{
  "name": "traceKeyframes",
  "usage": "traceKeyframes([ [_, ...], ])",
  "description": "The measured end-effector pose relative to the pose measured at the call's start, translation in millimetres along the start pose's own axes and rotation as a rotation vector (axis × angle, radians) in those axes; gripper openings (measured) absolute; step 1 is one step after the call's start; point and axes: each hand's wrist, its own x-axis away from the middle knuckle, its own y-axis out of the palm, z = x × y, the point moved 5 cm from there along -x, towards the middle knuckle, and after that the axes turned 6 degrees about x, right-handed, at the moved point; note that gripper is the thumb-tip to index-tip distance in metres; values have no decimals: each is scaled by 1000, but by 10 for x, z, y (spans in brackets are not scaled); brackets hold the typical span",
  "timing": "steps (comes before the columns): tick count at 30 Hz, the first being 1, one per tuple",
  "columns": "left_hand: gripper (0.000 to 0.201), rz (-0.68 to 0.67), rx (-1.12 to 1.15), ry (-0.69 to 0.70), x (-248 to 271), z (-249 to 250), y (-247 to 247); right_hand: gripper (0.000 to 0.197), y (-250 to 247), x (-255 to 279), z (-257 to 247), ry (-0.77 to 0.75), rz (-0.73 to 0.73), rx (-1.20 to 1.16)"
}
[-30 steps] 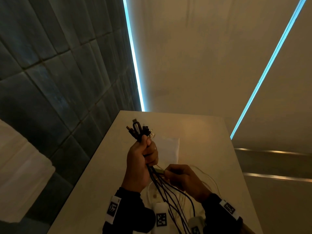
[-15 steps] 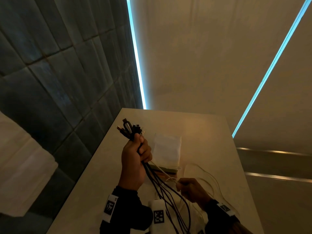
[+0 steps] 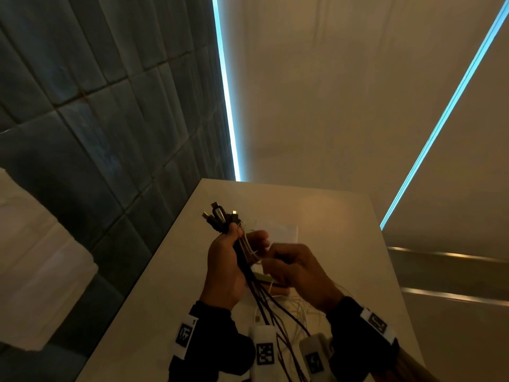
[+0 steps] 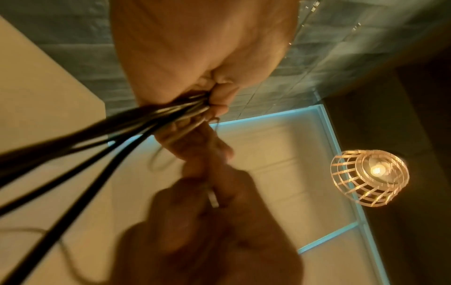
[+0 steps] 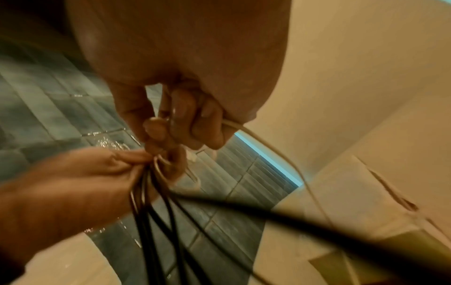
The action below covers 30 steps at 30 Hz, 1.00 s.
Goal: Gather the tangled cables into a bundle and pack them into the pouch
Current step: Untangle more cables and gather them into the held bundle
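Gathering is well along: our left hand [image 3: 224,267] grips the cables [image 3: 242,257] in a fist above the bench [image 3: 344,216], plugs sticking out on top, while our right hand [image 3: 296,271] pinches a white cable [image 5: 246,128] and brings it alongside. Tails dangle loose (some white ones trail onto the bench). The pouch [image 3: 286,232] lies behind our hands, nothing packed yet.
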Motion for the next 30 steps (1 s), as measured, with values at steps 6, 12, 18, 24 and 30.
traceKeyframes([
  [6, 24, -142, 156, 5, -2, 13, 42, 25, 38, 220, 479, 206, -50, -87],
  [12, 31, -170, 134, 46, 5, 29, 77, 25, 24, 207, 813, 191, 7, -100],
  [18, 33, -147, 128, 59, 21, 87, 31, 28, -8, 504, 1553, 463, 85, -86],
  [24, 32, -129, 83, 77, 22, 117, -17, 22, -79, 527, 1768, 612, 109, -120],
  [30, 32, -55, -31, 41, -7, 83, -111, 16, -222, 387, 1652, 666, 318, -132],
])
